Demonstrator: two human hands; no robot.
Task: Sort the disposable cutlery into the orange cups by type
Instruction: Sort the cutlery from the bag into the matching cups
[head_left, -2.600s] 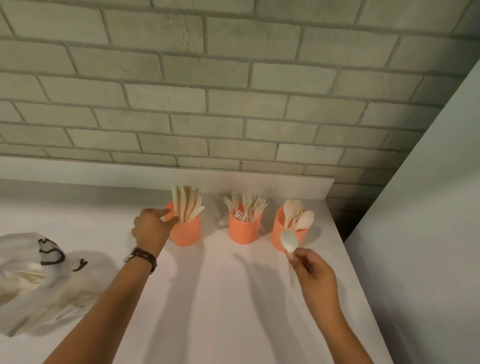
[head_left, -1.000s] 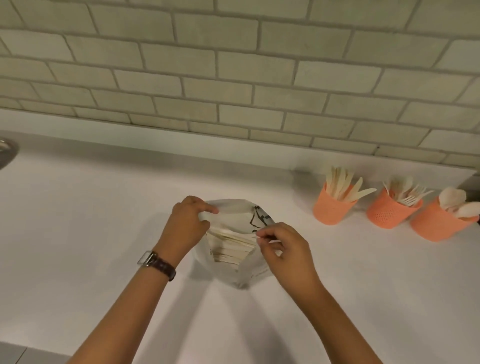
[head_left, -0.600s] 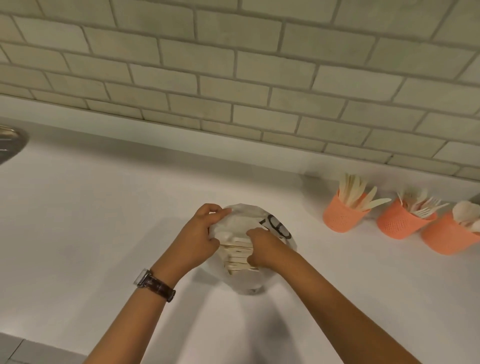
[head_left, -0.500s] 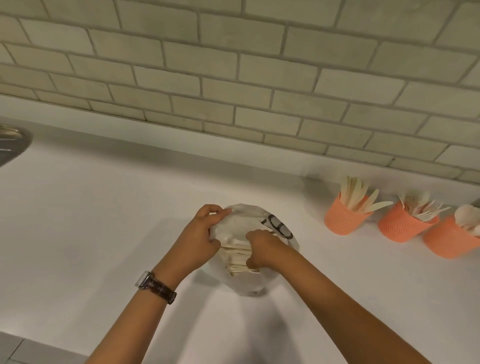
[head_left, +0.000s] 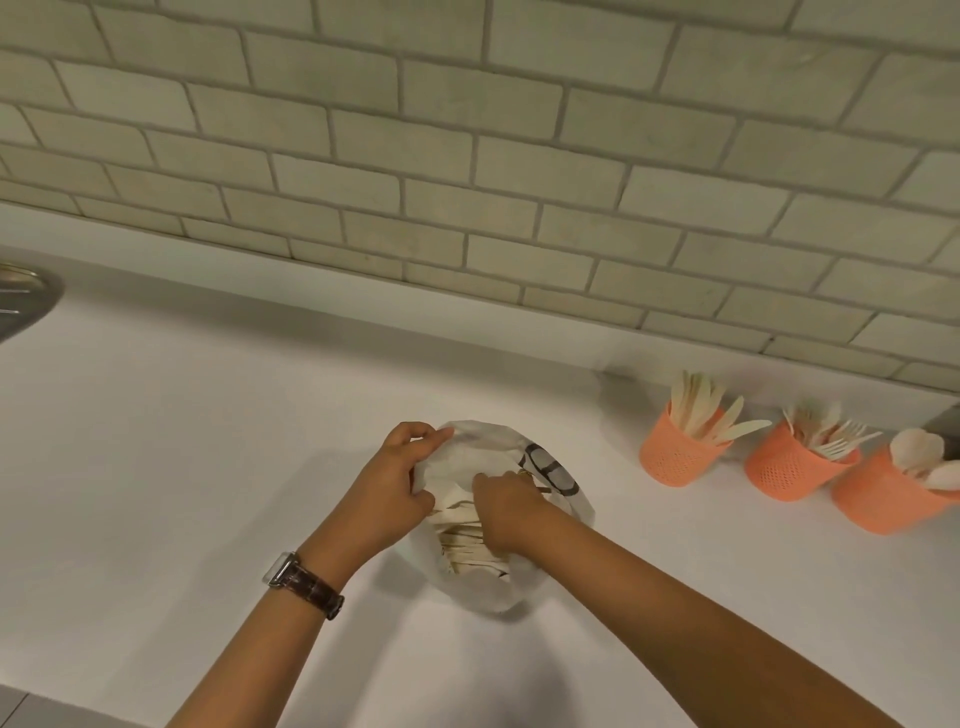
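A translucent white plastic bag (head_left: 483, 587) of pale disposable cutlery (head_left: 470, 543) lies on the white counter. My left hand (head_left: 397, 491) pinches the bag's upper rim and holds the mouth apart. My right hand (head_left: 506, 506) reaches into the bag with its fingers curled down among the cutlery; what they grip is hidden. At the right stand three orange mesh cups: the knife cup (head_left: 675, 460), the fork cup (head_left: 784, 470) and the spoon cup (head_left: 878, 501).
The white counter (head_left: 182, 467) runs back to a grey brick wall (head_left: 467, 156). A metal sink rim (head_left: 23, 304) shows at the far left edge. A dark object (head_left: 948, 421) sits behind the spoon cup at the right edge.
Since the spoon went to the right cup, both hands moved left to the bag. My left hand holds its mouth apart and my right hand has pushed deeper inside.
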